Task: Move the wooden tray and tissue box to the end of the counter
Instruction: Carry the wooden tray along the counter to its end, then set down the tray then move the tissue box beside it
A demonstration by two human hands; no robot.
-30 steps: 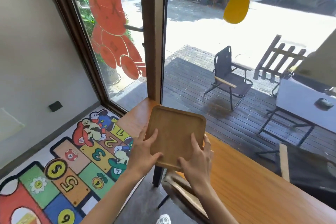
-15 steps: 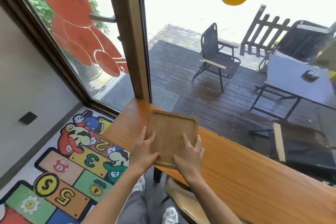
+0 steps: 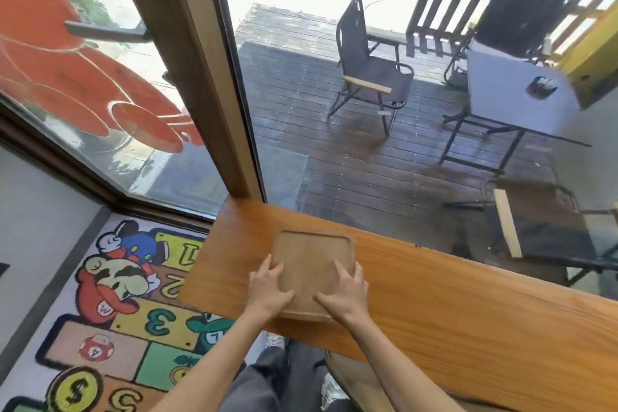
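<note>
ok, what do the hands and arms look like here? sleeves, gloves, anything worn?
Both forearms are bare as far as the frame shows: no sleeves or gloves. The left hand and right hand show no rings, watch or wristband. Below them, dark grey trousers and a light shoe.

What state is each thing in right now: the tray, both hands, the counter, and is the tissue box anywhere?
Square wooden tray: empty, flat on the counter near its window end.
Left hand: grip on the tray's near-left corner, thumb on top.
Right hand: grip on the tray's near-right corner.
Long orange-brown wooden counter: only the tray on it.
Tissue box: not in view.
</note>
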